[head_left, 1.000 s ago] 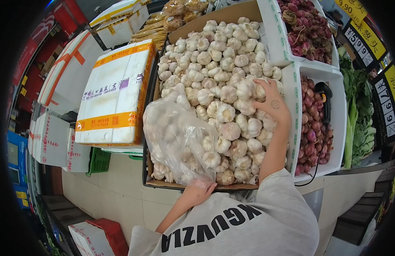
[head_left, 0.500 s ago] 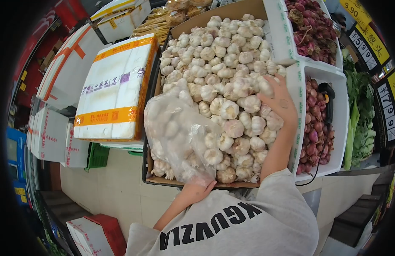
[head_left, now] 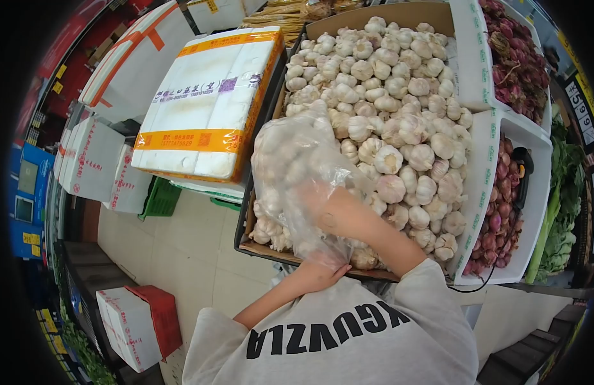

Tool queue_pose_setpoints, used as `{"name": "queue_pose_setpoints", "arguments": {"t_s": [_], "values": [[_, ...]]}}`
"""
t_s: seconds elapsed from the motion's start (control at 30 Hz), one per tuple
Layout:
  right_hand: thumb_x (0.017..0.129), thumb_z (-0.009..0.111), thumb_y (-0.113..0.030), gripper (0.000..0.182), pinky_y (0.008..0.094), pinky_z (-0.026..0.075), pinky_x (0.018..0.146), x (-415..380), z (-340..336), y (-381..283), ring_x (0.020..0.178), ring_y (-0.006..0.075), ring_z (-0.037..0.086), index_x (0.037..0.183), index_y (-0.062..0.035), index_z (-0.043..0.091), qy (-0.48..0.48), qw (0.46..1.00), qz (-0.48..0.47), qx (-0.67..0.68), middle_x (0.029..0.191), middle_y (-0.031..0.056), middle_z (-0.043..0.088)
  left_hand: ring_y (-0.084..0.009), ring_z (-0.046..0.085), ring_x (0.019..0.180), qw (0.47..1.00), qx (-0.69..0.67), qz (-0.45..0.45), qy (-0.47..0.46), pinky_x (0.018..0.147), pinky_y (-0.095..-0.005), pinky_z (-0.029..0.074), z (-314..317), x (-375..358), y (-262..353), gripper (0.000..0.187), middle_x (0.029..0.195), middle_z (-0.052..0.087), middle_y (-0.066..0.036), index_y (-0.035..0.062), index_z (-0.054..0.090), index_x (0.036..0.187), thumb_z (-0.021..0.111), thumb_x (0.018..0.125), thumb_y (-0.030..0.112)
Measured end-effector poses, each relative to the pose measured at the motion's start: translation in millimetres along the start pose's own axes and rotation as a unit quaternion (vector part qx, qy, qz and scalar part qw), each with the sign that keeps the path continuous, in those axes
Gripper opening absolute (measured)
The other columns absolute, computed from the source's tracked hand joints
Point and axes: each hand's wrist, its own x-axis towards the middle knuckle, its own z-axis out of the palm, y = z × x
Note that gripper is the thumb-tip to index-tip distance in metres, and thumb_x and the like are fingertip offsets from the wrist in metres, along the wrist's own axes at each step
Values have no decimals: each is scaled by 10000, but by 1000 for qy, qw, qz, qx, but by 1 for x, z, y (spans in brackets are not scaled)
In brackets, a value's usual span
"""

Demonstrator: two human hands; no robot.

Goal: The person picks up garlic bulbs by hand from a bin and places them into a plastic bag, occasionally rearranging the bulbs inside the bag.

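A clear plastic bag [head_left: 290, 154] with garlic bulbs inside rests on the heap of loose garlic [head_left: 393, 115], over its near left part. My left hand [head_left: 324, 273] grips the bag's edge at the front rim of the box. Reaching across from the right, my right hand [head_left: 319, 200] is inside the bag's mouth. Cloudy plastic covers its fingers, so whether they hold a bulb does not show. The garlic fills a cardboard-lined box [head_left: 390, 19], piled several bulbs deep.
To the left lies a white foam box [head_left: 201, 102] with orange tape. At right, foam boxes hold red onions [head_left: 515, 64] and shallots [head_left: 502, 212], with a black handled object [head_left: 523, 173] on the shallots. Leafy greens [head_left: 560, 205] lie beyond. A white carton [head_left: 127, 327] stands lower left.
My right hand has left the loose garlic on the right and moved left into the bag. My left hand keeps hold of the bag's edge. The view has shifted left.
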Motion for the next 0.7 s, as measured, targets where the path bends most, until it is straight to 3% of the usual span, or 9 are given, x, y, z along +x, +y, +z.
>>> {"name": "queue_pose_setpoints", "arguments": {"t_s": [0.03,0.1,0.13,0.2,0.3,0.43,0.53,0.63,0.7], "values": [[690,514,-97,363,346,459,687,9,20,8,839,308,551,1031,29,507,-2,1000,-3,3,942,190,531,-333,535,652,1000,0,-4,1,591,-405,422,0,-2,0,264,668,550,-155,11,560,681,469,823,215],[691,525,-125,384,375,465,663,25,41,11,828,300,556,1052,3,489,194,974,-96,-67,967,172,518,-313,535,722,999,-10,-32,-7,630,-399,421,2,-6,0,240,713,551,-151,11,579,716,487,815,210],[691,525,-125,384,375,465,663,31,44,6,828,300,556,1052,3,489,194,974,-96,-67,967,172,518,-313,535,722,999,-10,-32,-6,630,-399,421,1,-5,0,240,713,551,-151,11,579,716,487,815,210],[676,550,-151,424,399,459,686,41,45,-9,831,303,555,1073,-24,473,62,991,42,-108,971,167,510,-319,535,726,997,3,-35,-68,636,-405,421,-3,0,-1,234,718,551,-153,19,585,750,481,821,216],[703,531,-152,419,413,448,706,50,44,-24,821,311,554,1101,-47,456,-24,992,69,-98,959,186,501,-334,536,748,990,-6,-63,-123,657,-414,420,-6,5,-2,235,756,565,-164,16,587,792,474,822,219],[734,489,-140,343,412,438,712,57,57,-34,809,314,551,1067,-57,480,-2,988,138,-71,953,179,497,-347,536,778,992,-62,-72,-87,687,-419,418,-11,7,1,242,805,577,-177,5,581,832,467,824,219],[746,462,-145,300,393,461,602,57,93,-12,760,310,554,1041,-104,503,106,989,28,-104,947,172,488,-350,537,804,995,-55,-61,-57,703,-416,420,-14,8,-2,254,844,583,-184,-4,579,871,464,827,219],[749,460,-144,298,400,470,586,55,111,-1,752,311,556,1043,-137,508,120,991,54,-13,961,176,477,-345,539,812,992,-34,-49,-111,709,-409,423,-13,6,-1,259,845,586,-182,-4,581,892,467,830,220],[748,456,-136,297,408,472,598,47,114,-13,752,313,555,1040,-148,512,111,990,74,-49,969,172,474,-341,542,810,996,-43,-56,-56,712,-406,424,-10,3,0,254,836,586,-182,-3,584,892,476,824,217]]}}
